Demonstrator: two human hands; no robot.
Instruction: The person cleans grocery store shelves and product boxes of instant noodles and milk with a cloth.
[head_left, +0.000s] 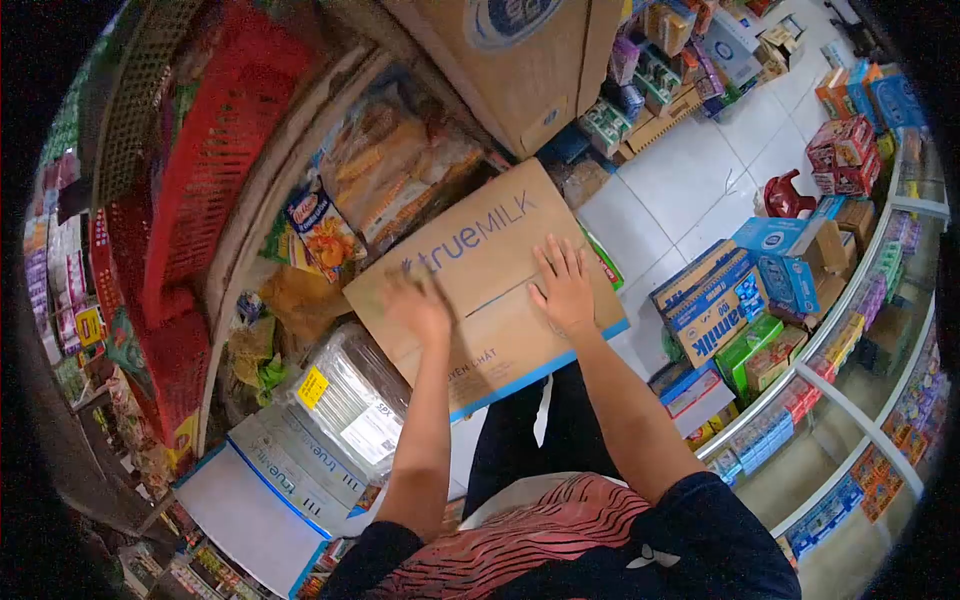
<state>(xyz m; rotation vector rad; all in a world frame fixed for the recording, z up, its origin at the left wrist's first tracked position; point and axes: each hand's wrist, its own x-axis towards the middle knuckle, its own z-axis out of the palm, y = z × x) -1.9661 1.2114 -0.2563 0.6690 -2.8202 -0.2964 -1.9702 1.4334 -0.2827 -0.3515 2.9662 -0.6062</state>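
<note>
A brown cardboard carton [500,250] printed "true MILK" lies in front of me, its near edge banded in blue. My right hand [563,290] rests flat on its right part, fingers spread. My left hand [420,308] is over the left part of the top, slightly blurred, with the fingers stretched out and nothing held in them. Left of the carton sits a plastic-wrapped parcel [360,390] with a yellow sticker and a white label.
A flattened TH true milk carton [295,465] is at lower left. Snack packets [325,235] fill a bin beyond the parcel, beside red baskets [215,150]. A tall carton [510,60] stands ahead. Blue milk boxes [715,300] and a curved glass display case [850,400] are to the right.
</note>
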